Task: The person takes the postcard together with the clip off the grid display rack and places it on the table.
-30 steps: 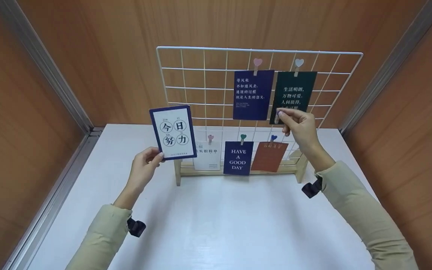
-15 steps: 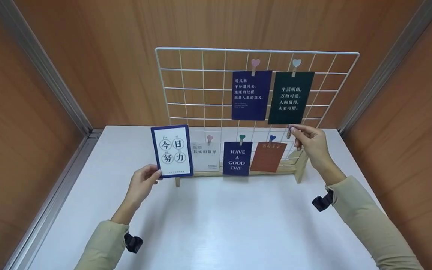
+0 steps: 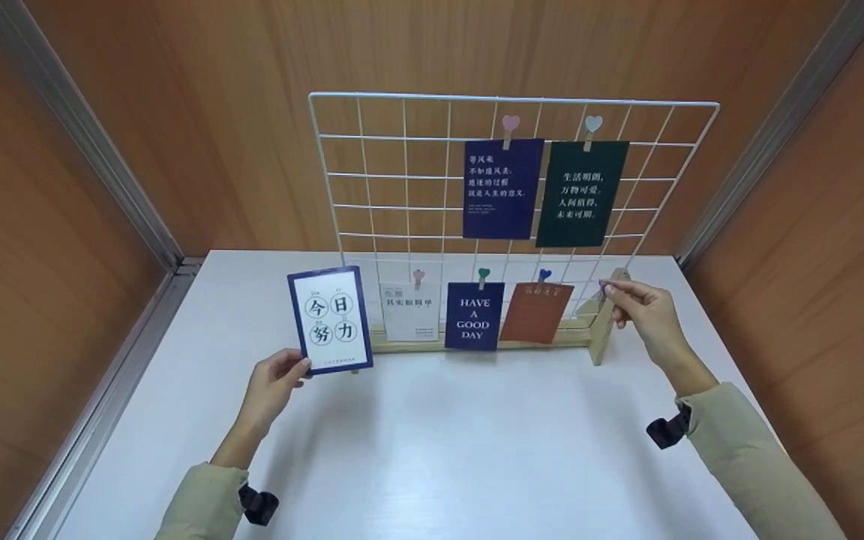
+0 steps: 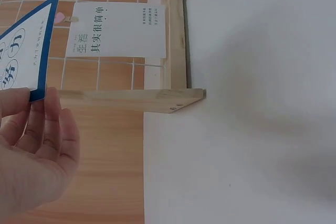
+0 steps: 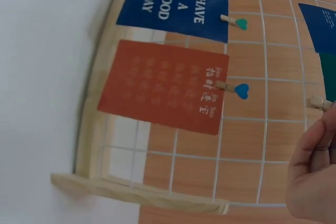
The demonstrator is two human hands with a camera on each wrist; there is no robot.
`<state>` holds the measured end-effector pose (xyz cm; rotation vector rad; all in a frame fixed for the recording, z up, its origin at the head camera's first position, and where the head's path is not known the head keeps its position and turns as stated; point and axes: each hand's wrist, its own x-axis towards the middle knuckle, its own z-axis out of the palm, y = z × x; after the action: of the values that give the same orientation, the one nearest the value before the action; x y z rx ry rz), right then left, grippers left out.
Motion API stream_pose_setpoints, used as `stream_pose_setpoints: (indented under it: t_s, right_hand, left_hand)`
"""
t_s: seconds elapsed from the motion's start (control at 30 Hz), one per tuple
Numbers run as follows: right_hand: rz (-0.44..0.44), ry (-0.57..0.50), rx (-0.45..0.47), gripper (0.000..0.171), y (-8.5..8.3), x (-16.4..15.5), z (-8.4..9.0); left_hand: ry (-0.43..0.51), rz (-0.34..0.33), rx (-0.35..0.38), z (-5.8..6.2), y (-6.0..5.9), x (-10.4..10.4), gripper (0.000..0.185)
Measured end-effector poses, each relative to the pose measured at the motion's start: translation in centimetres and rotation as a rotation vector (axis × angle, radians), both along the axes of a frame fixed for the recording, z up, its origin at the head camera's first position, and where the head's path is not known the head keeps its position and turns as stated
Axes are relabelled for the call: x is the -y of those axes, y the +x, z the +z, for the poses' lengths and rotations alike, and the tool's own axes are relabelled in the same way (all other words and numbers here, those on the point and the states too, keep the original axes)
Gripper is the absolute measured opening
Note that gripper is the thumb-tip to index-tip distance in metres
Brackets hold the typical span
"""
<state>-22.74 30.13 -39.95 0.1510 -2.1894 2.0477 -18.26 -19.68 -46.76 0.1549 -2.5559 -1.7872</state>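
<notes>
My left hand pinches the lower corner of a white card with a blue border and holds it upright, left of the white wire grid rack. The left wrist view shows the same hand under that card. My right hand pinches a small wooden clip beside the rack's right wooden foot. The clip's end pokes out from the fingers in the right wrist view.
Heart-topped clips hold several cards on the grid: a navy card, a dark green card, a white card, a HAVE A GOOD DAY card and an orange card. The rack stands on a white table between wood-panelled walls.
My right hand has dropped from the green card's lower edge, down and right to the rack's right foot. My left hand has lowered the bordered card and drawn it slightly left.
</notes>
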Motion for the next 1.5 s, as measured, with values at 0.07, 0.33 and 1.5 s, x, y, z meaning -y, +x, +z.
stream_pose_setpoints:
  t_s: [0.07, 0.33, 1.5]
  right_hand:
    - [0.005, -0.008, 0.025, 0.031, 0.3, -0.7, -0.5]
    - [0.010, 0.020, 0.084, 0.032, 1.3, -2.9, -2.7]
    - [0.087, 0.104, 0.227, 0.029, 1.2, -15.4, -16.1]
  left_hand:
    - [0.003, 0.013, 0.009, -0.5, 0.3, 0.4, 0.023]
    - [0.059, 0.008, -0.026, -3.5, 0.8, 2.8, 0.024]
    - [-0.031, 0.055, 0.241, -7.4, 4.2, 7.4, 0.032]
